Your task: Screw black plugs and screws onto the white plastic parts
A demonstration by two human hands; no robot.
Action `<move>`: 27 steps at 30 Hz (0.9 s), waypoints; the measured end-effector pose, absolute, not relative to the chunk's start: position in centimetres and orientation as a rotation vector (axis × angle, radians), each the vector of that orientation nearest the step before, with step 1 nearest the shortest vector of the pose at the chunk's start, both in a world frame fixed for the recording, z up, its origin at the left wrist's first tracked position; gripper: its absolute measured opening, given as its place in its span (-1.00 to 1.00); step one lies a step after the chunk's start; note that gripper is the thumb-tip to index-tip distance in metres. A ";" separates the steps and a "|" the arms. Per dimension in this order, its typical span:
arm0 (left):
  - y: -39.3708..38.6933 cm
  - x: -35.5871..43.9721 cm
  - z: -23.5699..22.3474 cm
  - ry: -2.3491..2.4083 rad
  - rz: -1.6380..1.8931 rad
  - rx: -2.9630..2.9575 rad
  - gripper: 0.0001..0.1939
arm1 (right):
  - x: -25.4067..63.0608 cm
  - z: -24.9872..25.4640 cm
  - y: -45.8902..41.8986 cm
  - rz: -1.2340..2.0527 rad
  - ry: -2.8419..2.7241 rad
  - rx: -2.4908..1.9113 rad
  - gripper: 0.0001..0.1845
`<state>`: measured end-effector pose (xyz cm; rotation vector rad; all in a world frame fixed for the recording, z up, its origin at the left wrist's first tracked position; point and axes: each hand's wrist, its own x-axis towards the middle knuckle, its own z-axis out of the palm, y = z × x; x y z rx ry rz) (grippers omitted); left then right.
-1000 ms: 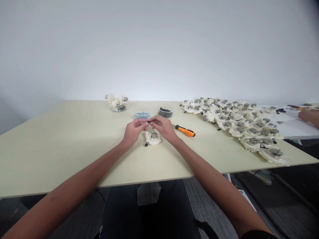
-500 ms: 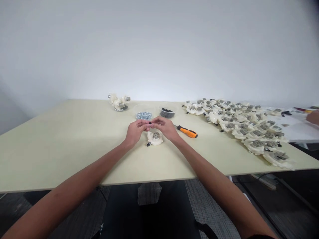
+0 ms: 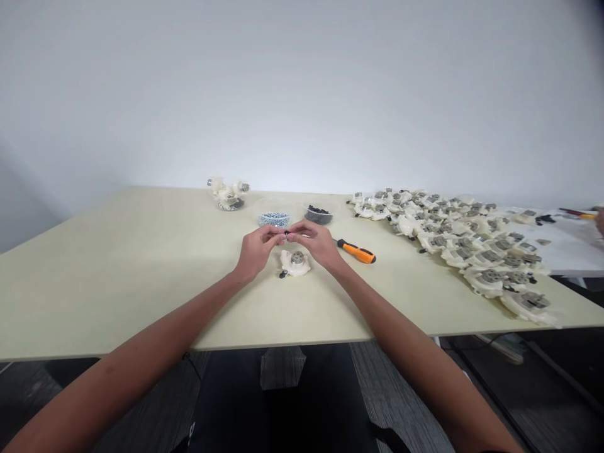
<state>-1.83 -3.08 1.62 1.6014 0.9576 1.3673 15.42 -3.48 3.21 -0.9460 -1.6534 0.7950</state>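
A small-parts assembly workshop is indicated. Dozens of cream plastic housings (image 3: 472, 245) fitted with grey metal parts are spread across a pale worktop (image 3: 141, 283), and an orange-handled screwdriver (image 3: 356, 251), a clear tub of screws (image 3: 274, 219) and a tub of small black parts (image 3: 318, 215) are set out nearby. Striped grey carpet (image 3: 401, 402) is seen below, a plain white wall (image 3: 302, 94) behind.

The desk (image 3: 141, 283) has a smooth matt top, the screwdriver handle (image 3: 357, 251) is glossy orange plastic, and the housing (image 3: 295, 267) is matt cream plastic.
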 end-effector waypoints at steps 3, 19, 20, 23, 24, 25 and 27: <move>-3.0 -2.0 1.6 0.930 1.334 1.598 -0.72 | 15.5 3.2 -3.6 0.800 -1.659 -0.945 -0.82; -3.0 -2.2 1.3 0.890 1.317 1.578 -0.65 | 15.1 2.6 -4.0 0.794 -1.608 -0.919 -0.82; -3.0 -2.2 1.4 0.889 1.319 1.579 -0.65 | 15.1 2.6 -4.0 0.794 -1.606 -0.912 -0.82; -3.1 -2.2 1.5 0.881 1.312 1.583 -0.65 | 15.1 2.5 -3.9 0.798 -1.606 -0.903 -0.82; -3.1 -2.2 1.5 0.877 1.313 1.582 -0.65 | 15.1 2.4 -3.9 0.798 -1.605 -0.905 -0.82; -3.1 -2.2 1.4 0.872 1.314 1.583 -0.65 | 15.1 2.4 -3.9 0.798 -1.604 -0.906 -0.82; -3.1 -2.2 1.4 0.864 1.320 1.589 -0.66 | 15.1 2.4 -3.9 0.801 -1.603 -0.907 -0.82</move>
